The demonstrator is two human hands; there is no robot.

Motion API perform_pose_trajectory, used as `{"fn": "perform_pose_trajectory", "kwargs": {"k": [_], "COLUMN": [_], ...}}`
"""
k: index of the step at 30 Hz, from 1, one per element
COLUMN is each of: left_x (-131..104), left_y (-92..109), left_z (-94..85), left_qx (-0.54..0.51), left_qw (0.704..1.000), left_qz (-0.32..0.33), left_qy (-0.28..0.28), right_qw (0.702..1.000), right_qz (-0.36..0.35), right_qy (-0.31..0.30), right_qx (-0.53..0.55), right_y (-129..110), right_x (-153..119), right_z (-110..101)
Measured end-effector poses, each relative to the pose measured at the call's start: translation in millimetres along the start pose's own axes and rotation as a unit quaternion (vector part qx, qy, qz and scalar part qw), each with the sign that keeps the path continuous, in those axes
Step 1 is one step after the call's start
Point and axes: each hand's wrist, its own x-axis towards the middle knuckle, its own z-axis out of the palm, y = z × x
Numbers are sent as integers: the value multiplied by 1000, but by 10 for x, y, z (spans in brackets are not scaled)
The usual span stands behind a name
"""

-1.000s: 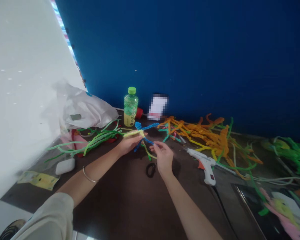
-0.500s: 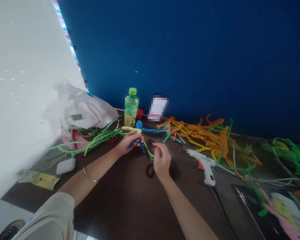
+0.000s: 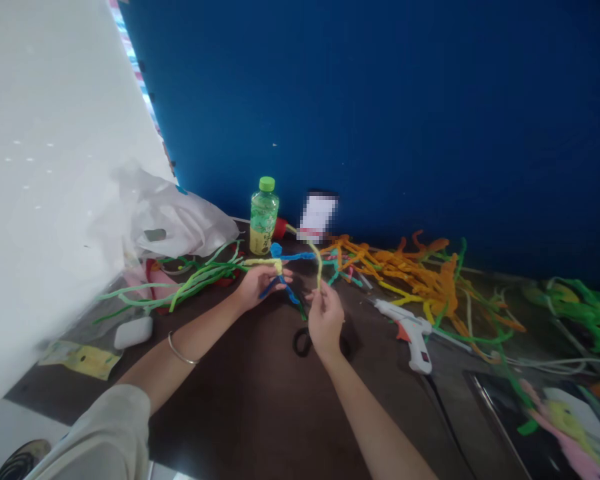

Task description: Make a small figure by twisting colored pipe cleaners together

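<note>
My left hand [image 3: 259,283] is closed on a small pipe cleaner figure [image 3: 279,265] with a blue head, a yellow body, one yellow arm, one blue arm and blue legs. Between the thumb and fingers of my right hand [image 3: 326,317] is a pale yellow pipe cleaner [image 3: 319,263], which stands up and bends to the left at its top. Black-handled scissors [image 3: 301,342] lie on the table below the hands, partly hidden behind my right hand.
A green-capped bottle [image 3: 264,217] and a phone [image 3: 318,217] stand at the back. Green pipe cleaners [image 3: 205,275] lie to the left, with a plastic bag [image 3: 180,213] behind. Orange pipe cleaner pieces [image 3: 405,260] and a glue gun [image 3: 413,333] with a cord are on the right.
The yellow pipe cleaner, earlier running down between the hands, now rises upright from my right hand's fingertips. My left hand keeps the figure in nearly the same place.
</note>
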Motion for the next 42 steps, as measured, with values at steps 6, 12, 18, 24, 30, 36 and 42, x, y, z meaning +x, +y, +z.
{"fn": "perform_pose_trajectory", "kwargs": {"k": [6, 12, 18, 24, 30, 36, 42], "left_x": [4, 9, -6, 49, 82, 41, 53], "left_y": [-20, -46, -33, -83, -113, -133, -133], "left_z": [26, 19, 40, 37, 20, 36, 38], "left_qx": [39, 57, 63, 35, 38, 83, 79], "left_qw": [999, 995, 994, 991, 985, 988, 989], "left_qz": [30, 81, 83, 106, 130, 117, 104], "left_qy": [19, 18, 29, 77, 107, 53, 73], "right_qw": [996, 989, 979, 963, 925, 949, 980], "right_qz": [-19, -127, -152, -100, -216, -220, -139], "right_qy": [75, 56, 94, 87, 35, -88, -82], "right_qx": [42, -56, -101, -236, -312, -210, -116], "right_y": [-69, -125, -115, -44, -278, -469, -439], "right_x": [0, 7, 43, 35, -48, 16, 203], "right_z": [-25, -65, -87, -98, -51, 149, 235]}}
